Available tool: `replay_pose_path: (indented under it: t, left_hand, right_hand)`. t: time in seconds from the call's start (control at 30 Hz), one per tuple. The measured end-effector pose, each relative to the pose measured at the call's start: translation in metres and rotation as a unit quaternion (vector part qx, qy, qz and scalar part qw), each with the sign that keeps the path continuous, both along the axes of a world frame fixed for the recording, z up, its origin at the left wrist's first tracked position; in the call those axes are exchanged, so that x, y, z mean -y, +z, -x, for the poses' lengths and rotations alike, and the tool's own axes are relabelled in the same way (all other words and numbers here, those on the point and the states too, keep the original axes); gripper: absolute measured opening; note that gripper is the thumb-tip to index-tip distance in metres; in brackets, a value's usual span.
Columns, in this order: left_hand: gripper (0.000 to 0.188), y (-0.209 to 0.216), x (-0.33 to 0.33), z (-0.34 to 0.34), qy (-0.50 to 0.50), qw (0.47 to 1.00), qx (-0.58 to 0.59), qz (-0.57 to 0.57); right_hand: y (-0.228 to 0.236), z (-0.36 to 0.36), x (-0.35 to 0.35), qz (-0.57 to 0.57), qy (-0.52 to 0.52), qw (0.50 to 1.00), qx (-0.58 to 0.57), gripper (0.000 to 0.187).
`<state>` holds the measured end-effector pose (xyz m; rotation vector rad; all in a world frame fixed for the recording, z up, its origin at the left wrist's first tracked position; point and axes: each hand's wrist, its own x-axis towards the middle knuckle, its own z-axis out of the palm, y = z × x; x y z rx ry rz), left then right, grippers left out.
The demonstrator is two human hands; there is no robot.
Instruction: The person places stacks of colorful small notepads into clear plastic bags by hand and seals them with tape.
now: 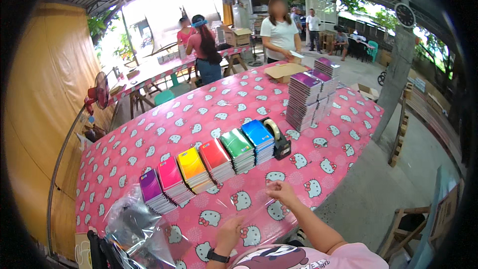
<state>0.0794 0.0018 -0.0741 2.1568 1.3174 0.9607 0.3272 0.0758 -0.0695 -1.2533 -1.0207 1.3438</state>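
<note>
A thin, clear plastic bag [255, 214], hard to make out against the tabletop, stretches between my hands near the table's front edge. My right hand [282, 193] pinches its right end. At its left end, my left hand [230, 230] is closed, its fingers partly hidden. Beyond them runs a slanting row of spiral notebook stacks: purple [149, 184], pink [172, 173], yellow [191, 163], red [215, 154], green [236, 143] and blue [257, 134]. A black tape dispenser [283, 148] with a roll of tape stands against the blue stack.
Crumpled clear plastic [137, 224] lies at the table's front left. Tall stacks of purple notebooks [302, 100] rise at the far right, before a flat cardboard piece [284, 71]. Across the table stands a person in white [280, 32]; others work behind. A red fan [98, 92] stands left.
</note>
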Motion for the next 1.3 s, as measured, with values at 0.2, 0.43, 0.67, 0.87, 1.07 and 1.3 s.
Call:
replay_pose_path:
  t: [0.2, 0.43, 0.67, 0.87, 1.07, 1.3]
  left_hand:
    - [0.05, 0.021, -0.01, 0.001, 0.012, 0.995, -0.097, -0.026]
    - [0.056, -0.017, -0.039, 0.009, 0.007, 0.971, -0.178, 0.158]
    - [0.037, -0.025, -0.032, 0.007, 0.035, 0.996, -0.082, 0.012]
    - [0.02, -0.046, -0.036, 0.015, 0.07, 0.995, -0.028, 0.061]
    - [0.01, -0.005, -0.039, 0.03, 0.094, 0.983, 0.086, -0.128]
    - [0.055, 0.029, -0.043, 0.026, 0.104, 0.98, 0.053, -0.161]
  right_hand:
    - [-0.022, -0.025, 0.021, 0.036, 0.043, 0.995, 0.08, 0.026]
    - [-0.028, -0.025, 0.026, 0.069, 0.016, 0.994, 0.088, 0.023]
    - [-0.063, -0.025, 0.005, 0.087, 0.063, 0.994, 0.011, 0.018]
    - [-0.061, -0.015, -0.003, 0.096, 0.079, 0.992, 0.034, 0.013]
    - [-0.075, -0.033, -0.011, 0.138, 0.006, 0.986, -0.091, 0.008]
    - [-0.05, -0.028, -0.003, 0.095, 0.048, 0.987, -0.117, 0.03]
